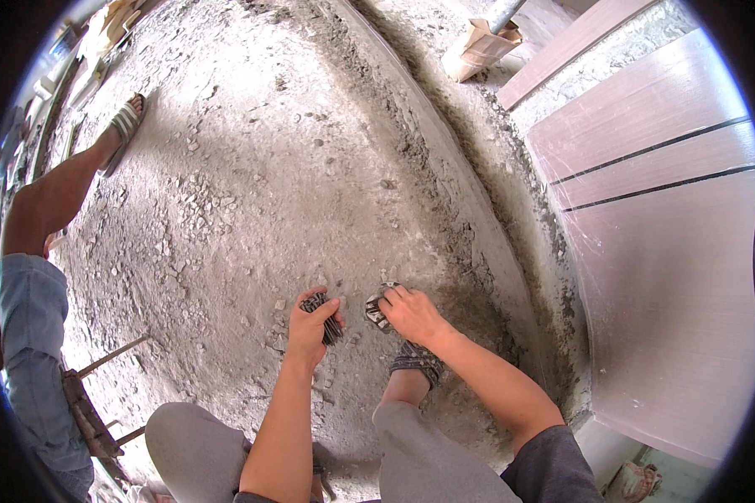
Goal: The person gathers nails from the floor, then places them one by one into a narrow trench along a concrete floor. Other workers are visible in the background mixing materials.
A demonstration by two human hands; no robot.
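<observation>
My left hand (312, 325) is closed around a bundle of dark, thin, ridged pieces (331, 330), held a little above the rough floor. Just to its right, my right hand (409, 313) has its fingers bent down over a small clump of dark and whitish pieces (376, 311). Those pieces look like the ones on the left, but their exact kind is too small to make out. The tips of the right fingers are partly hidden by the hand. Below the right hand is my sandalled foot (415, 362).
Loose rubble (189, 210) lies scattered over the grey concrete floor (260, 142). A raised ridge (445, 159) runs along the right, beside large smooth panels (663, 268). A torn paper bag (478, 50) stands at the far right. Another person's leg (54, 197) reaches in at left, near a wooden-and-metal tool (88, 411).
</observation>
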